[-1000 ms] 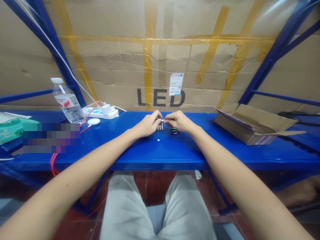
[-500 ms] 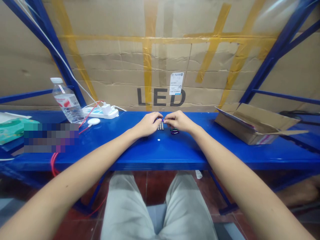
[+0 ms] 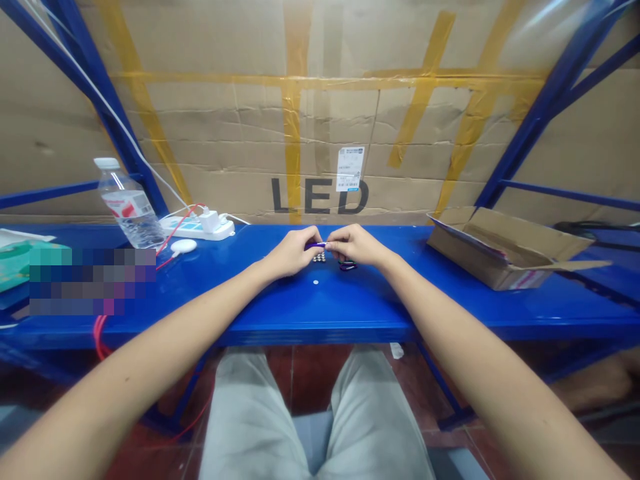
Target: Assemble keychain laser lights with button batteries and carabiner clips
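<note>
My left hand (image 3: pixel 293 252) and my right hand (image 3: pixel 356 244) meet fingertip to fingertip over the blue shelf (image 3: pixel 320 300). Both are pinched on a small purple piece (image 3: pixel 317 245) held between them. Just under the fingers lies a cluster of small silver parts (image 3: pixel 319 257). A few small coloured pieces (image 3: pixel 348 266), green and purple, lie under my right hand. A tiny white disc (image 3: pixel 315 283) rests on the shelf nearer to me.
A water bottle (image 3: pixel 125 203) stands at the left, beside a white power strip with a plug (image 3: pixel 200 225) and red wires (image 3: pixel 173 243). An open cardboard box (image 3: pixel 505 245) sits at the right. A taped cardboard wall marked LED (image 3: pixel 320 195) closes the back.
The hands stay together at the same spot. A purple piece now shows between the fingertips where a small silver part showed before. The view has shifted slightly.
</note>
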The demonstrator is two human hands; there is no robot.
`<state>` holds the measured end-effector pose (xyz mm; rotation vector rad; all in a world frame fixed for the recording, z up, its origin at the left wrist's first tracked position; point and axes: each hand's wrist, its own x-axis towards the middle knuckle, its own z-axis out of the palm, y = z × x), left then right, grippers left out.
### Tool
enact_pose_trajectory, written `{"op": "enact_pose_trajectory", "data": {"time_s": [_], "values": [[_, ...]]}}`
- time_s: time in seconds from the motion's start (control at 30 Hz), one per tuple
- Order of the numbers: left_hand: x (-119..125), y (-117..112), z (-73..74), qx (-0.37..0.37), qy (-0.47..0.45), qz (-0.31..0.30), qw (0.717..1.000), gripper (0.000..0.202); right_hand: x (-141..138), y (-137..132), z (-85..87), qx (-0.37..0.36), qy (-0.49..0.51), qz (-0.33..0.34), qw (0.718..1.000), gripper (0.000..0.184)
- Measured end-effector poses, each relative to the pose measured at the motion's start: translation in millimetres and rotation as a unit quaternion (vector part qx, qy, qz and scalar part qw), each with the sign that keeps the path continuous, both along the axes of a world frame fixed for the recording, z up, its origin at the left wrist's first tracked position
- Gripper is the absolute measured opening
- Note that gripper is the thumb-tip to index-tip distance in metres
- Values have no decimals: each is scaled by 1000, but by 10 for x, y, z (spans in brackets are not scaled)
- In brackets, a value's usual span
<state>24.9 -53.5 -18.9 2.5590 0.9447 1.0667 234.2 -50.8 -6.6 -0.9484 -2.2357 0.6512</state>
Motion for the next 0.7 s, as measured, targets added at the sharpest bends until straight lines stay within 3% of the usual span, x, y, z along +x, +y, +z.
{"op": "enact_pose_trajectory", "data": {"time_s": [0.3, 0.57, 0.7], "values": [[17, -2, 25, -7, -2, -3, 1000, 16, -9, -17, 18, -22, 10, 0, 1000, 30], [38, -13, 18, -61, -100, -42, 992, 13, 15, 4, 0, -50, 25, 7, 998, 32], [33, 1, 18, -36, -66, -27, 997, 12, 12, 10, -2, -46, 30, 5, 998, 31]]}}
